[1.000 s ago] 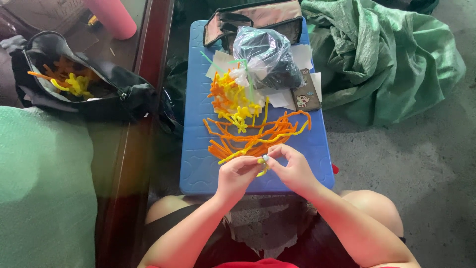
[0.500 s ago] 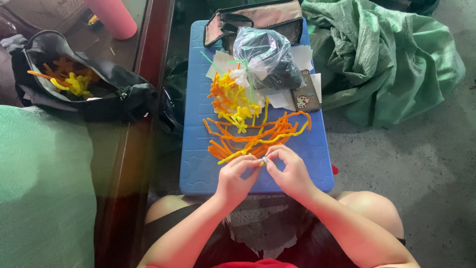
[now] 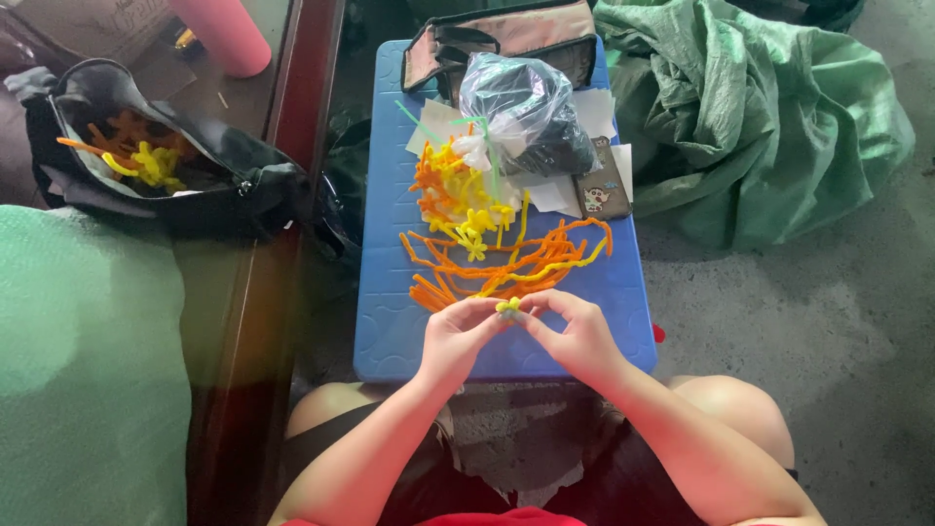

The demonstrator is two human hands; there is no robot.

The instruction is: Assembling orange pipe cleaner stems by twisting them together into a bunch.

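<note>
Your left hand point(image 3: 456, 336) and right hand point(image 3: 575, 336) met fingertip to fingertip, both pinching a small yellow flower point(image 3: 507, 308) between them above the blue stool point(image 3: 390, 321). Just beyond your fingers lay orange stems point(image 3: 506, 263); farther off, a plastic bag point(image 3: 526, 117) and a phone point(image 3: 601, 190).

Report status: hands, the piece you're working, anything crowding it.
Left hand and right hand both pinching small yellow pipe-cleaner piece. Held just above blue table. Orange pipe-cleaner pile right behind the fingers.
</note>
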